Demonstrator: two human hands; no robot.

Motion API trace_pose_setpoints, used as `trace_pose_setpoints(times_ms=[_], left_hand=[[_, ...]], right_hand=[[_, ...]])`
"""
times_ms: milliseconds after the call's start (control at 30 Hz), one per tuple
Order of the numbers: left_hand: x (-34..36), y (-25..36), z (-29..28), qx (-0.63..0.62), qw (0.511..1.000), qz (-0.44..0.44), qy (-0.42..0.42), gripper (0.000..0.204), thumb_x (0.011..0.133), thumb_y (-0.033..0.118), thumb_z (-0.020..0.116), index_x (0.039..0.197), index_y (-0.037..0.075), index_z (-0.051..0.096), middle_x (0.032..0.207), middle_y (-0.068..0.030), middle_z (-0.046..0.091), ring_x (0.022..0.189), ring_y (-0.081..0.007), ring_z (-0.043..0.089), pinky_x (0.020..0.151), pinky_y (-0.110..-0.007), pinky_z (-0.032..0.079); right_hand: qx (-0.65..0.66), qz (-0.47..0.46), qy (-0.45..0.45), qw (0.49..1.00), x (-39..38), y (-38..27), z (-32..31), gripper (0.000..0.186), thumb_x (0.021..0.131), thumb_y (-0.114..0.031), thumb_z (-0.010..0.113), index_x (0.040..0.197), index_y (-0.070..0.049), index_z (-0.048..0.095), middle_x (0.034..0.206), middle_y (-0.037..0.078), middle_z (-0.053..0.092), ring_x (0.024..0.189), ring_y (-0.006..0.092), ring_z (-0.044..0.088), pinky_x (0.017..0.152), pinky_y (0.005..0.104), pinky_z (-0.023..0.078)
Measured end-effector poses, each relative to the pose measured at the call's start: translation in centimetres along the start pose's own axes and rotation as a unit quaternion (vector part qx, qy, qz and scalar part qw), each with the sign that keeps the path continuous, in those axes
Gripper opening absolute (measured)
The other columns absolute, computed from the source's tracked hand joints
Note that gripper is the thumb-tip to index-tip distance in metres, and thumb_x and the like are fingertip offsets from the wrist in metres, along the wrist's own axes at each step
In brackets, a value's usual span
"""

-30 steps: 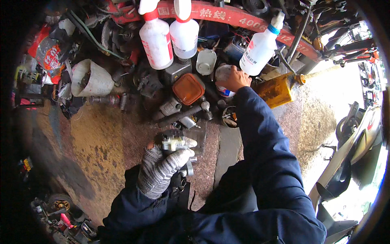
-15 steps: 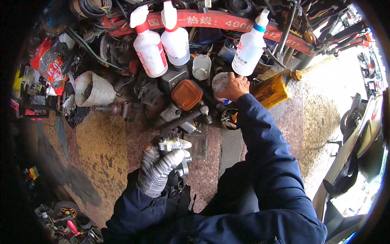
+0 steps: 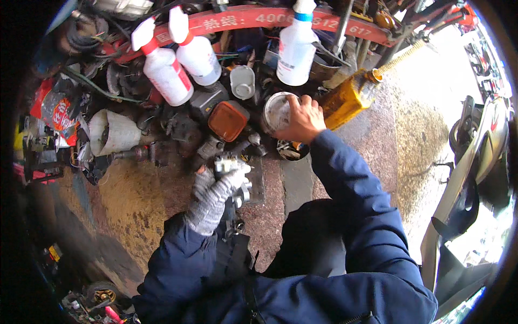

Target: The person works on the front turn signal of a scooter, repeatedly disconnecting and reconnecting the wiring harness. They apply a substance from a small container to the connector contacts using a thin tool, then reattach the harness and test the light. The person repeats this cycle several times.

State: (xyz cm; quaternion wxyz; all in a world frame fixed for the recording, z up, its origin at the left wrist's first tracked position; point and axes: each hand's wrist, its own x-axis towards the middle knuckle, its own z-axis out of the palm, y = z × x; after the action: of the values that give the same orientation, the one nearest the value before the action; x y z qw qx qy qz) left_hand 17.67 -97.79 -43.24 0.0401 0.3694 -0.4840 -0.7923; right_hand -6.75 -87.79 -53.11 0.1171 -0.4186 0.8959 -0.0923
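My left hand (image 3: 215, 191), in a grey knit glove, is closed on a metal part (image 3: 229, 164) with a pale upper section, low in front of me. My bare right hand (image 3: 303, 117) has its curled fingers around the rim and side of a round white tub (image 3: 276, 110). Just below that tub is an open can of small items (image 3: 290, 151). A yellow jug (image 3: 348, 100) with a long spout stands to its right. An orange-topped square container (image 3: 227, 121) and a small translucent container (image 3: 242, 81) lie to the tub's left.
Three spray bottles (image 3: 167, 75) stand along a red bar (image 3: 259, 17) at the back. A white bucket (image 3: 114, 132) and a red bag (image 3: 54, 108) sit among tools and parts at left. Scooter bodywork (image 3: 458, 167) runs down the right side, above the stained floor (image 3: 124, 205).
The view has shifted, so the background things appear further left. My right hand stays on the white tub, whose top shows more. My left hand still holds the metal part.
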Motion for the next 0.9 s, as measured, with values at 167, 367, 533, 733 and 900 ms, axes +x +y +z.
trace_pose_setpoints(times_ms=[167, 367, 533, 733, 900], left_hand=[[4.6, -2.8, 3.1, -0.016, 0.993, -0.104, -0.048, 0.020, 0.086, 0.020, 0.065, 0.098, 0.004, 0.060, 0.086, -0.0093, 0.066, 0.065, -0.0110, 0.060, 0.047, -0.023, 0.048], [7.4, -9.4, 9.0, -0.044, 0.978, -0.189, -0.076, 0.017, 0.085, 0.012, 0.062, 0.100, 0.010, 0.055, 0.087, -0.0101, 0.067, 0.057, -0.0157, 0.061, 0.042, -0.028, 0.048], [9.4, -16.5, 12.3, -0.024, 0.960, -0.257, -0.111, 0.016, 0.085, 0.014, 0.064, 0.098, 0.012, 0.056, 0.082, -0.0088, 0.066, 0.059, -0.0184, 0.061, 0.042, -0.031, 0.046], [10.4, -25.0, 13.5, -0.088, 0.936, -0.342, 0.002, 0.007, 0.088, 0.024, 0.059, 0.091, 0.018, 0.058, 0.070, -0.0017, 0.062, 0.060, -0.0191, 0.062, 0.046, -0.033, 0.045], [11.1, -29.2, 13.7, -0.109, 0.925, -0.359, 0.065, 0.011, 0.087, 0.027, 0.062, 0.087, 0.019, 0.054, 0.060, 0.0051, 0.051, 0.056, -0.0172, 0.056, 0.046, -0.036, 0.041]], right_hand=[[0.152, -0.026, 0.076, 0.985, -9.7, 4.7, -3.3, 0.093, 0.047, -0.036, 0.080, 0.127, -0.008, 0.043, 0.103, 0.024, 0.050, 0.095, 0.0396, 0.051, 0.083, 0.0477, 0.045], [0.085, 0.172, 0.032, 0.981, -17.5, 11.6, 1.1, 0.090, 0.049, -0.039, 0.080, 0.127, -0.009, 0.044, 0.107, 0.026, 0.049, 0.095, 0.0408, 0.052, 0.083, 0.0478, 0.045], [0.013, 0.248, -0.019, 0.968, -20.9, 13.9, 7.0, 0.089, 0.050, -0.040, 0.079, 0.125, -0.010, 0.043, 0.104, 0.026, 0.051, 0.095, 0.0418, 0.054, 0.080, 0.0485, 0.046], [0.090, 0.251, 0.004, 0.964, -22.6, 13.7, 8.6, 0.089, 0.051, -0.039, 0.078, 0.127, -0.008, 0.044, 0.106, 0.027, 0.050, 0.095, 0.0427, 0.053, 0.083, 0.0484, 0.047], [0.176, 0.186, -0.009, 0.966, -23.1, 14.6, 8.9, 0.093, 0.051, -0.039, 0.078, 0.129, -0.005, 0.040, 0.110, 0.028, 0.051, 0.099, 0.0424, 0.053, 0.087, 0.0480, 0.045]])
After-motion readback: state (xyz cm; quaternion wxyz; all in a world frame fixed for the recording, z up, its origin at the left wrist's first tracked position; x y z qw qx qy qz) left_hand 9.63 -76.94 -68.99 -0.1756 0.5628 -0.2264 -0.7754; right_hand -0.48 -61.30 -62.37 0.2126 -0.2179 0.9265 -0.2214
